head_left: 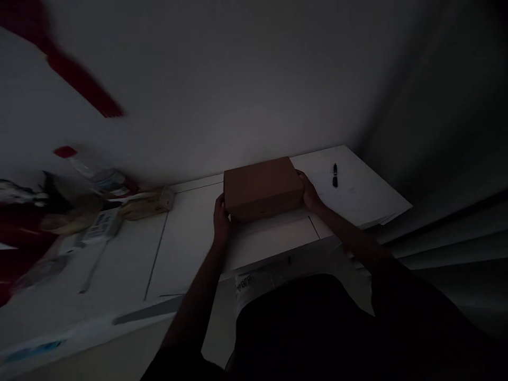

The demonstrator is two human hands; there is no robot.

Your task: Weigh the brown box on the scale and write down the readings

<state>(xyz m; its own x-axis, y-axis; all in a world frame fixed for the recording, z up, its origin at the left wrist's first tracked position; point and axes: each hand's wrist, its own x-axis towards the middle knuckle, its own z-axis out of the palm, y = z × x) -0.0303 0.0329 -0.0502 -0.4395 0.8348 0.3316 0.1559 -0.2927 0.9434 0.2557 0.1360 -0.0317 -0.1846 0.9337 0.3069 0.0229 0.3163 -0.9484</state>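
Note:
A closed brown cardboard box (264,185) is between my two hands over the white tabletop (273,238). My left hand (221,218) grips its left end, with the fingers curled around the side. At the right end, my right hand (309,191) is pressed against the box, its fingers partly hidden behind it. The light is dim, and I cannot tell whether the box rests on the table or is held just above it. A black pen (335,175) lies to the right of my right hand.
To the left lie a clear bottle with a red cap (64,152), a plastic-wrapped packet (145,205) and a small white box with print (102,225). A white wall (238,90) stands behind the table. Pale folded fabric (444,264) hangs at the right.

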